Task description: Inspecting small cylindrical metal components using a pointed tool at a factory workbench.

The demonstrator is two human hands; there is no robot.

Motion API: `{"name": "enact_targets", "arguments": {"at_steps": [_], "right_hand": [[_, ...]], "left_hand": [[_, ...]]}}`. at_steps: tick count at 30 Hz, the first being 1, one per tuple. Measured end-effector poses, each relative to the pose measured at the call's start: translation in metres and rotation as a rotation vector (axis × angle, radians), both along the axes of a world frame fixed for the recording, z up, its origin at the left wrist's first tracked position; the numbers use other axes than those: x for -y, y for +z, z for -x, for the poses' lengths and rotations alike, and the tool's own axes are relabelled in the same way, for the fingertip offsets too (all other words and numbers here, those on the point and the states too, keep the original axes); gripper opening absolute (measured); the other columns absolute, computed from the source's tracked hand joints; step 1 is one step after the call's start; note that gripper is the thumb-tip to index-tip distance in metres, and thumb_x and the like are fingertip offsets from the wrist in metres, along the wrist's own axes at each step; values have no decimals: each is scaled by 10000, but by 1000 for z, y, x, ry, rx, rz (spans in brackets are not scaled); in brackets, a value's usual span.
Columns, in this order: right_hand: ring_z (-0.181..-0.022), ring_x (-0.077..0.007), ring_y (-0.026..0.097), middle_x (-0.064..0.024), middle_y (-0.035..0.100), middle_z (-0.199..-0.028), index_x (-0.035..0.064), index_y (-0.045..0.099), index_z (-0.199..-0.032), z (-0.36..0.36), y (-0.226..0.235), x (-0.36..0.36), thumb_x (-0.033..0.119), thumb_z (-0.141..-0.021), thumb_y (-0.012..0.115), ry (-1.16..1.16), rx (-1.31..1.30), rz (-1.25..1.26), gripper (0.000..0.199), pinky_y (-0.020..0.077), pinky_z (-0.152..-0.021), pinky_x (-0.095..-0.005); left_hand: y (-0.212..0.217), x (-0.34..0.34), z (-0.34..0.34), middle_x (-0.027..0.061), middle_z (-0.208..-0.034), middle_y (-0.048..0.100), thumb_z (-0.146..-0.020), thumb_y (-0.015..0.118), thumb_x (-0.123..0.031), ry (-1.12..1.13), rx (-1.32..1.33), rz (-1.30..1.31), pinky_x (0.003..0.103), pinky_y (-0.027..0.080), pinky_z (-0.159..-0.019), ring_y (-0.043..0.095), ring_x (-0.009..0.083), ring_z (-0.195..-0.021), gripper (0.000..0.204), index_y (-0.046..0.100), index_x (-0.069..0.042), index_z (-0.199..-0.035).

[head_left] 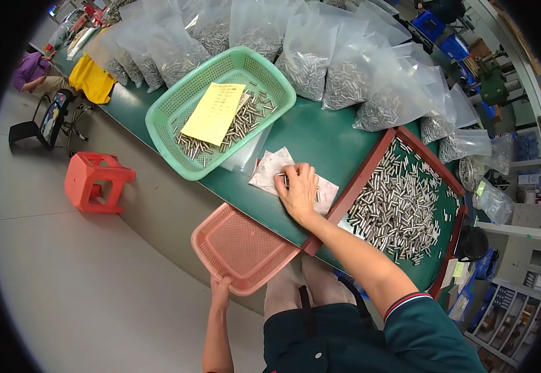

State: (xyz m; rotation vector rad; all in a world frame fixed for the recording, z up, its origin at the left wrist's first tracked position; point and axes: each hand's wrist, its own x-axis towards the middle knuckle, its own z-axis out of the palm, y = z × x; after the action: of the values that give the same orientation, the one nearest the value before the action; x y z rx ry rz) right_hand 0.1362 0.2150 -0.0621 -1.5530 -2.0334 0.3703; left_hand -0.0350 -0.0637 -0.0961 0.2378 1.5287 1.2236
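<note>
Few metal pins (pixel 283 180) show beneath right hand (pixel 298 191); left hand (pixel 220 287) grips pink basket (pixel 239 245).

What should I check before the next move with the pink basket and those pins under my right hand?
1. Left hand grips the pink basket rim: ok.
2. Basket sits below the table edge, beside the pins: ok.
3. Basket is empty: ok.
4. Right hand lies flat on the small metal pins on the white sheet: ok.
5. All pins gathered under the hand: cannot tell, the hand hides them.
6. Green basket and red-rimmed tray stand apart from the hand: ok.
</note>
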Motion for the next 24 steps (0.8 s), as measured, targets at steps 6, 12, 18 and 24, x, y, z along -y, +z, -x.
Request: {"name": "enact_targets", "arguments": {"at_steps": [6, 12, 18, 24], "right_hand": [[-869, -265, 427, -82, 458, -912, 104, 574, -860, 30, 11, 53, 253, -756, 615, 43, -21, 105, 186, 325, -709, -379], [-866, -272, 431, -89, 458, -925, 83, 552, -876, 50, 17, 100, 219, -747, 628, 168, -69, 157, 202, 329, -702, -387], [-900, -300, 442, -120, 472, -950, 45, 553, -896, 44, 17, 97, 12, -709, 529, 266, -308, 257, 192, 358, -752, -405], [-927, -304, 470, -125, 500, -949, 44, 570, -908, 13, 27, 65, -35, -670, 532, 228, -42, 299, 254, 388, -779, -398]], "left_hand": [[4, -2, -2, 107, -1195, 463, -663, 496, -30, -7, 24, -5, 323, 363, -942, 460, 215, -1098, 645, 324, 28, -1282], [11, 0, -7, 109, -1191, 459, -649, 486, -31, -12, 15, 31, 320, 364, -939, 462, 219, -1090, 666, 316, 21, -1291], [19, -1, -16, 105, -1194, 456, -634, 479, -31, 24, 2, 32, 320, 369, -938, 464, 224, -1090, 678, 318, 24, -1291], [20, -1, -20, 112, -1197, 461, -626, 484, -34, 63, -3, 20, 320, 366, -945, 464, 231, -1102, 673, 328, 32, -1278]]}}
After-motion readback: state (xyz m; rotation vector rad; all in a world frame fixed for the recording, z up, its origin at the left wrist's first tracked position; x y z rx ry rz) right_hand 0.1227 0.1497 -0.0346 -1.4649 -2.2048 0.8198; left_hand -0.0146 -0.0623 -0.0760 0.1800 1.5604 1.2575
